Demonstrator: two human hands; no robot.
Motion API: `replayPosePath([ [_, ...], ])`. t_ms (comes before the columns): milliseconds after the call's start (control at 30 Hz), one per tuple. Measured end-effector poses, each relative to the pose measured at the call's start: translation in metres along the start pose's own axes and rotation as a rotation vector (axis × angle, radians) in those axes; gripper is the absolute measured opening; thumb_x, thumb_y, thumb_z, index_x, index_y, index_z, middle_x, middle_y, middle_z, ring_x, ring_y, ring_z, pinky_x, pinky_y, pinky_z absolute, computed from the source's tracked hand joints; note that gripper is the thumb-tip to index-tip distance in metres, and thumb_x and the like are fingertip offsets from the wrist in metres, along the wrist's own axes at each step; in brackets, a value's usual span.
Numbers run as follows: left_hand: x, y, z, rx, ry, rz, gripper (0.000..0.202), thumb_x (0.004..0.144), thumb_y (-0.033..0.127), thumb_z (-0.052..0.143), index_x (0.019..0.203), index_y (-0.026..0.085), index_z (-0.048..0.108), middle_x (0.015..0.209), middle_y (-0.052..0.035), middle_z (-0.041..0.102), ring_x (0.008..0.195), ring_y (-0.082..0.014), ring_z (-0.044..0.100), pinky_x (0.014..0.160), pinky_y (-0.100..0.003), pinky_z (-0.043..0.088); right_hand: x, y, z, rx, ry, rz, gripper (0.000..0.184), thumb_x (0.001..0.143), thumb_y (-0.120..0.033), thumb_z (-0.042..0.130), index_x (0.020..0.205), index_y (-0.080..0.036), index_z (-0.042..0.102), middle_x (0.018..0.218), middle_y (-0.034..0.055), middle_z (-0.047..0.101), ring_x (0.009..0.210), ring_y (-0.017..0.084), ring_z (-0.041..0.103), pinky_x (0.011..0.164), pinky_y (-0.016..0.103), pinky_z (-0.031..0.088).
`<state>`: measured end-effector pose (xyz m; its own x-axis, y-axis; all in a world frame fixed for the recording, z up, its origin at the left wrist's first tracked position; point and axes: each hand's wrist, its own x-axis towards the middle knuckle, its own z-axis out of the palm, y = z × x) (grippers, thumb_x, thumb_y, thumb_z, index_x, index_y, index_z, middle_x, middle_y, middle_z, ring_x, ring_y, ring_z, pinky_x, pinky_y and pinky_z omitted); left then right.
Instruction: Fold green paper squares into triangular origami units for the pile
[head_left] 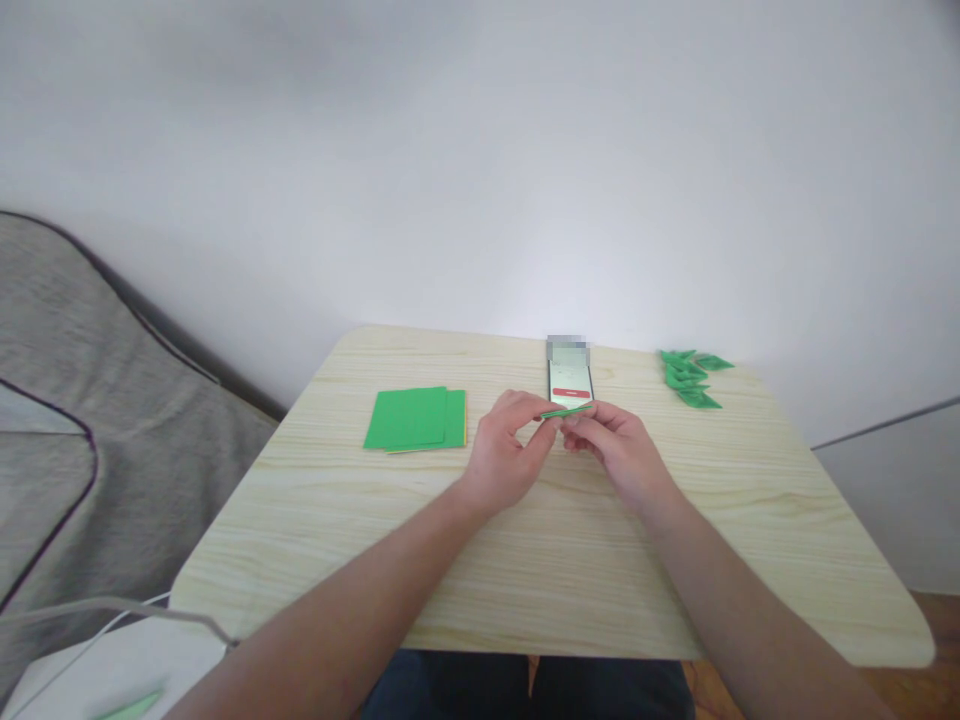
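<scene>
Both of my hands are meeting over the middle of the bench in the head view. My left hand and right hand are each pinching an end of a folded green paper, fingers clamped on it, just in front of a phone. A stack of green sheets is lying to the left, and small folded green pieces are sitting at the far right.

Table: pale wood-grain top, smooth, matt. Green sheets at left, flat piece at centre and folded pieces far right: matt paper. Phone: glossy screen; grey cover far left: soft woven cloth.
</scene>
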<state>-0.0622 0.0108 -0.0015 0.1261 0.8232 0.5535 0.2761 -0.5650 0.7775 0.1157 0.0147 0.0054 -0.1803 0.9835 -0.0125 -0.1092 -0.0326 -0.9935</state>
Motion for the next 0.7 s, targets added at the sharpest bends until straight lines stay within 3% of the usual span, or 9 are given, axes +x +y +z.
replayPosePath([
  [133, 0.001, -0.001, 0.000, 0.122, -0.023, 0.011, 0.012, 0.096, 0.018, 0.061, 0.100, 0.020, 0.072, 0.092, -0.0058, 0.070, 0.093, -0.0211, 0.060, 0.086, -0.038, 0.047, -0.005, -0.004, 0.000, -0.202, 0.157, -0.269, 0.019, 0.083, -0.025, 0.078, 0.100, -0.025, 0.072, 0.078, -0.0026, 0.063, 0.069, 0.013, 0.054, 0.066, 0.029, 0.042],
  [233, 0.001, -0.002, 0.000, 0.152, -0.070, 0.019, 0.012, 0.097, 0.019, 0.058, 0.100, 0.020, 0.070, 0.094, -0.0062, 0.069, 0.096, -0.0217, 0.059, 0.089, -0.038, 0.047, -0.008, -0.006, -0.001, -0.374, 0.158, -0.369, 0.009, 0.089, -0.027, 0.072, 0.097, -0.024, 0.076, 0.083, 0.0003, 0.063, 0.075, 0.015, 0.056, 0.069, 0.031, 0.043],
  [333, 0.000, -0.005, 0.001, 0.109, -0.064, -0.036, 0.011, 0.098, 0.022, 0.059, 0.101, 0.021, 0.069, 0.097, -0.0055, 0.069, 0.097, -0.0208, 0.060, 0.088, -0.036, 0.047, -0.008, -0.005, -0.004, -0.446, 0.139, -0.373, 0.012, 0.092, -0.030, 0.069, 0.084, -0.023, 0.076, 0.084, 0.0024, 0.064, 0.079, 0.017, 0.058, 0.071, 0.032, 0.044],
  [467, -0.001, -0.010, 0.003, -0.024, -0.018, -0.183, 0.015, 0.096, 0.028, 0.063, 0.107, 0.021, 0.071, 0.100, -0.0047, 0.074, 0.093, -0.0191, 0.064, 0.084, -0.034, 0.048, -0.005, -0.005, -0.005, -0.387, 0.086, -0.300, 0.015, 0.091, -0.031, 0.070, 0.080, -0.022, 0.073, 0.078, 0.0007, 0.063, 0.074, 0.017, 0.055, 0.069, 0.032, 0.042],
  [600, 0.000, -0.015, 0.006, -0.242, -0.020, -0.299, 0.024, 0.096, 0.031, 0.064, 0.113, 0.020, 0.075, 0.112, -0.0074, 0.076, 0.100, -0.0212, 0.067, 0.092, -0.037, 0.050, -0.005, -0.009, -0.004, -0.326, 0.041, -0.254, 0.018, 0.090, -0.032, 0.070, 0.076, -0.021, 0.072, 0.073, -0.0001, 0.063, 0.073, 0.016, 0.055, 0.070, 0.031, 0.041],
  [700, 0.002, -0.015, 0.008, -0.441, -0.049, -0.338, 0.023, 0.094, 0.031, 0.066, 0.110, 0.019, 0.076, 0.106, -0.0069, 0.077, 0.093, -0.0193, 0.067, 0.089, -0.035, 0.052, -0.006, -0.011, -0.005, -0.309, 0.010, -0.232, 0.020, 0.090, -0.033, 0.070, 0.074, -0.021, 0.071, 0.071, -0.0004, 0.064, 0.072, 0.016, 0.055, 0.070, 0.031, 0.042],
])
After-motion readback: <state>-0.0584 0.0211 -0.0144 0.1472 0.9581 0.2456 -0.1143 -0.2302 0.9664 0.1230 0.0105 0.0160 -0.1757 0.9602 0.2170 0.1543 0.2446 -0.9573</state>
